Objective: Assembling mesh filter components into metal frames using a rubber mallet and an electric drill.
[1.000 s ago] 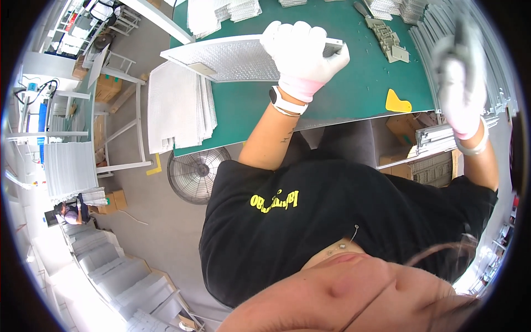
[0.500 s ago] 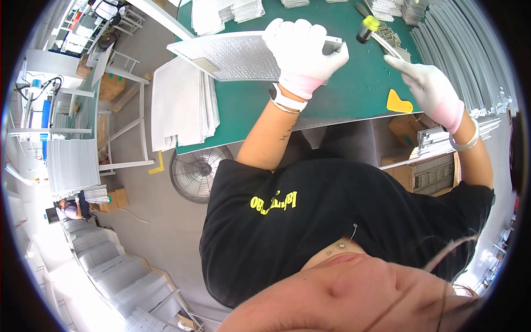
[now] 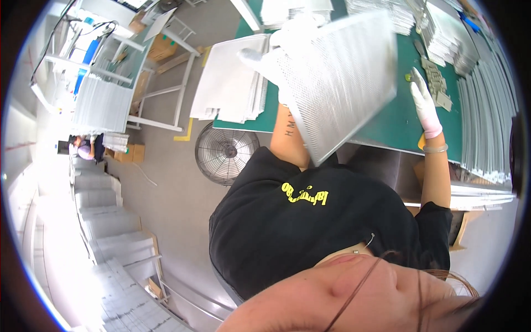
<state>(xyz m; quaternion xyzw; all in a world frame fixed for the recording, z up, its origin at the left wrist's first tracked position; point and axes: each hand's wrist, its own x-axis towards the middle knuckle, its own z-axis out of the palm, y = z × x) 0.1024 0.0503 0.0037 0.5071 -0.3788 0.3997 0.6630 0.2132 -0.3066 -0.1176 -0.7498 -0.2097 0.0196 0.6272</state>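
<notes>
My left hand (image 3: 296, 39), in a white glove, grips a framed silver mesh panel (image 3: 343, 77) by its upper left side. Tilted and raised above the bench, the panel covers part of my left forearm and its edge is blurred. One gloved finger sticks out to the left, toward a stack of white mesh sheets (image 3: 229, 77). My right hand (image 3: 425, 105), also gloved, is over the bench with its fingers stretched out. Beside its fingertips shows the yellow-green head of a small mallet (image 3: 409, 76); its handle is hidden.
The green bench (image 3: 381, 133) carries small metal pieces (image 3: 435, 80) and more mesh stacks (image 3: 448, 39) at the back. Long grey strips (image 3: 484, 116) line the right side. Partly under my right wrist is a yellow scraper (image 3: 421, 142). A floor fan (image 3: 228, 152) stands left.
The panel has turned from nearly edge-on to face me and come nearer, with my left hand still on it. My right fingers have straightened and no longer wrap the mallet. The view has shifted.
</notes>
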